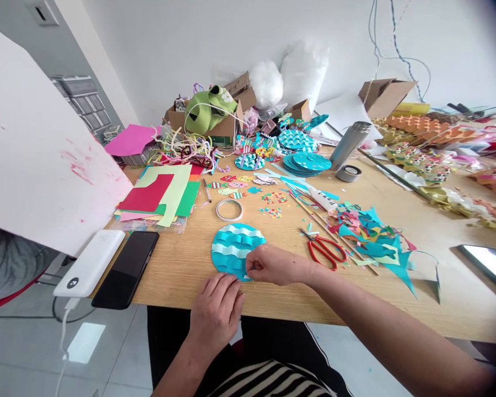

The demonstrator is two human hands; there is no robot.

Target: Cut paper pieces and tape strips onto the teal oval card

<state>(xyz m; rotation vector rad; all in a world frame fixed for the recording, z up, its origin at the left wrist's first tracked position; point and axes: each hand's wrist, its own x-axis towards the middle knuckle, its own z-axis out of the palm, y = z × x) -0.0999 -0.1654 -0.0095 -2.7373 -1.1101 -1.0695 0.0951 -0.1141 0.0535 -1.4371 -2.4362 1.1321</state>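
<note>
A blue paper disc [227, 267] lies on the table in front of me, with pale and darker blue wavy strips across it. My right hand [278, 264] is closed over its right edge with curled fingers. What these fingers hold, if anything, is hidden. A small white scrap shows at the disc's lower edge beside them. My left hand [218, 302] rests at the disc's near edge, fingers stretched out and lying flat. Beyond the disc is a roll of white tape [229, 216]. Red-handled scissors [325, 251] lie to the right of my right hand.
Paper sheets [149, 193], a black phone [126, 270] and a white power bank [90, 263] lie left. Several paper fish [227, 192] lie past the tape. Blue discs [308, 164], a flask [351, 144], a glue bottle [323, 199] and paper scraps [370, 229] are further right.
</note>
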